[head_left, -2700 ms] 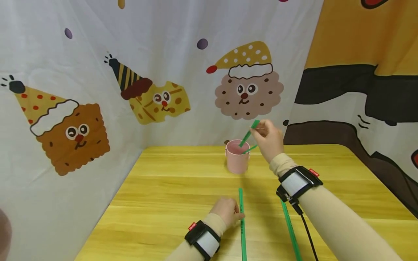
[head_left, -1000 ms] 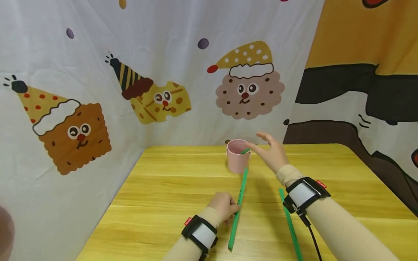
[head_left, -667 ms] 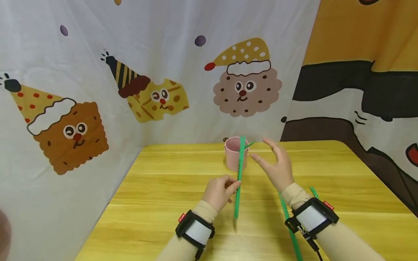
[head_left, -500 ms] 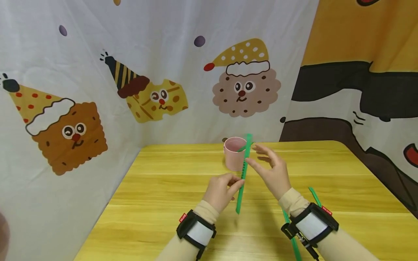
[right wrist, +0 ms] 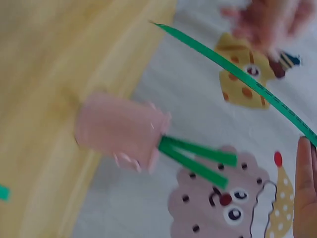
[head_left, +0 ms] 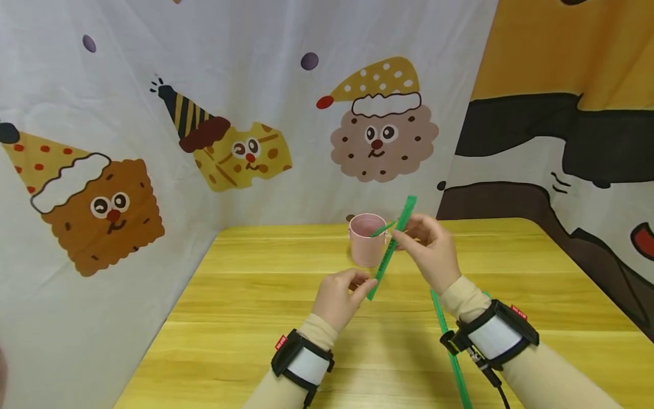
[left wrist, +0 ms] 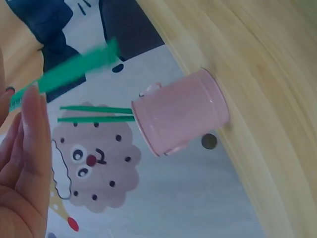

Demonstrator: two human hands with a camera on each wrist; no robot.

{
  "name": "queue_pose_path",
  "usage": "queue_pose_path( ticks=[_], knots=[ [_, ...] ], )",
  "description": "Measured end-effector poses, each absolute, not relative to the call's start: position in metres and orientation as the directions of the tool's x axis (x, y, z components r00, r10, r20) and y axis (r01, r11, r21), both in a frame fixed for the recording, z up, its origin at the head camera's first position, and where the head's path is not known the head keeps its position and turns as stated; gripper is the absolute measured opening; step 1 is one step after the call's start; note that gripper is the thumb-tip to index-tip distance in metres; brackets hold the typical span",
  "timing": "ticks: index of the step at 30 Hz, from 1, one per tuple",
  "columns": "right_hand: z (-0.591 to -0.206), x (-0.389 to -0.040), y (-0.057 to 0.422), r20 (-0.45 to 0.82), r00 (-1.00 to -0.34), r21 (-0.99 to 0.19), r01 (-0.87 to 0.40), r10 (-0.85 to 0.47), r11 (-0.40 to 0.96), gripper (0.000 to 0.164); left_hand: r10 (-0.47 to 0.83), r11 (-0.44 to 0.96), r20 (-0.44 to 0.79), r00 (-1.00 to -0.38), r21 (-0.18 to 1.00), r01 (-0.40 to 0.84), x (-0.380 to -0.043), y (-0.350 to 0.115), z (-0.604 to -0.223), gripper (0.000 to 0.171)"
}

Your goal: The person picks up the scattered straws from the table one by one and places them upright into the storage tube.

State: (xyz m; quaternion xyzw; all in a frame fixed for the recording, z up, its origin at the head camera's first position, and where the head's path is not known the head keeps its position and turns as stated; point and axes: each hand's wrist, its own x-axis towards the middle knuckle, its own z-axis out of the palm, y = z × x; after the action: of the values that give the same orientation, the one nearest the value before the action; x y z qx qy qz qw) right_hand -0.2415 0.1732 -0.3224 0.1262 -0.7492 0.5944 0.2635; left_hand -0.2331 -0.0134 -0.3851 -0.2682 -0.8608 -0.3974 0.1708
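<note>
A slim green stick with dark print (head_left: pixel 392 247) slants upward in front of the pink bucket (head_left: pixel 367 250). My right hand (head_left: pixel 431 250) pinches it along its upper part, between thumb and fingers. Near the lower end is my left hand (head_left: pixel 341 296), its thumb and index finger bent loosely beside the stick. The right wrist view shows the left hand (right wrist: pixel 272 22) blurred and apart from the stick (right wrist: pixel 233 69). Two more green sticks (right wrist: pixel 198 148) lean out of the bucket's mouth.
Another green stick (head_left: pixel 452 352) lies on the wooden table (head_left: pixel 245 341) beneath my right forearm. A further green tip (head_left: pixel 486 295) shows beside the right wrist. Behind the table hangs a printed cloth (head_left: pixel 306 199).
My left hand has raised a stick from the table and brought it up to the right hand. The right hand has let go of one stick at the bucket and now pinches this one.
</note>
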Motion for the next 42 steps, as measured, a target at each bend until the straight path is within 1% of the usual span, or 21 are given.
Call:
queue_pose_path(
  ticks=[2,6,7,9,12,16,20,23,27,29,32,34,39,42],
  knots=[
    [-0.312,-0.252,0.178,0.591,-0.79,-0.8,-0.548,0.166,0.244,0.026,0.315,0.558,0.494,-0.81,0.594,0.579,-0.234,-0.018,-0.386,0.019],
    [-0.293,-0.274,0.183,0.672,-0.698,-0.74,-0.619,0.247,0.264,0.03,0.295,0.577,0.471,-0.831,0.606,0.548,-0.234,-0.028,-0.389,0.02],
    [-0.291,-0.279,0.184,0.678,-0.687,-0.734,-0.62,0.261,0.277,0.028,0.289,0.578,0.467,-0.836,0.611,0.541,-0.234,-0.03,-0.39,0.02],
    [-0.289,-0.287,0.184,0.673,-0.686,-0.738,-0.603,0.276,0.302,0.022,0.278,0.571,0.455,-0.846,0.63,0.527,-0.232,-0.034,-0.393,0.019],
    [-0.294,-0.296,0.185,0.635,-0.724,-0.76,-0.525,0.269,0.383,0.017,0.267,0.564,0.436,-0.859,0.652,0.506,-0.23,-0.039,-0.398,0.019],
    [-0.306,-0.303,0.189,0.558,-0.8,-0.765,-0.392,0.222,0.511,0.02,0.266,0.561,0.423,-0.866,0.663,0.496,-0.228,-0.041,-0.402,0.018],
    [-0.319,-0.31,0.194,0.444,-0.879,-0.791,-0.292,0.175,0.538,0.023,0.266,0.55,0.413,-0.871,0.677,0.489,-0.228,-0.039,-0.402,0.018],
    [-0.327,-0.315,0.198,0.353,-0.924,-0.798,-0.216,0.147,0.562,0.03,0.262,0.546,0.401,-0.878,0.688,0.477,-0.228,-0.037,-0.402,0.018],
    [-0.336,-0.321,0.2,0.22,-0.971,-0.764,-0.11,0.096,0.635,0.049,0.26,0.553,0.405,-0.877,0.682,0.479,-0.229,-0.035,-0.402,0.017],
    [-0.339,-0.324,0.2,0.163,-0.985,-0.737,-0.077,0.065,0.672,0.058,0.26,0.552,0.413,-0.873,0.678,0.485,-0.23,-0.034,-0.402,0.017],
    [-0.343,-0.326,0.199,0.121,-0.992,-0.712,-0.066,0.03,0.699,0.063,0.259,0.548,0.424,-0.868,0.675,0.494,-0.231,-0.034,-0.402,0.016],
    [-0.345,-0.326,0.199,0.116,-0.993,-0.707,-0.071,0.016,0.704,0.064,0.261,0.539,0.424,-0.867,0.681,0.495,-0.232,-0.034,-0.402,0.017],
    [-0.344,-0.32,0.202,0.114,-0.993,-0.751,-0.081,0.009,0.655,0.067,0.26,0.518,0.402,-0.878,0.709,0.478,-0.235,-0.034,-0.401,0.018],
    [-0.342,-0.316,0.207,0.125,-0.992,-0.769,-0.089,0.012,0.633,0.071,0.256,0.525,0.4,-0.88,0.707,0.474,-0.237,-0.034,-0.401,0.019]
  ],
)
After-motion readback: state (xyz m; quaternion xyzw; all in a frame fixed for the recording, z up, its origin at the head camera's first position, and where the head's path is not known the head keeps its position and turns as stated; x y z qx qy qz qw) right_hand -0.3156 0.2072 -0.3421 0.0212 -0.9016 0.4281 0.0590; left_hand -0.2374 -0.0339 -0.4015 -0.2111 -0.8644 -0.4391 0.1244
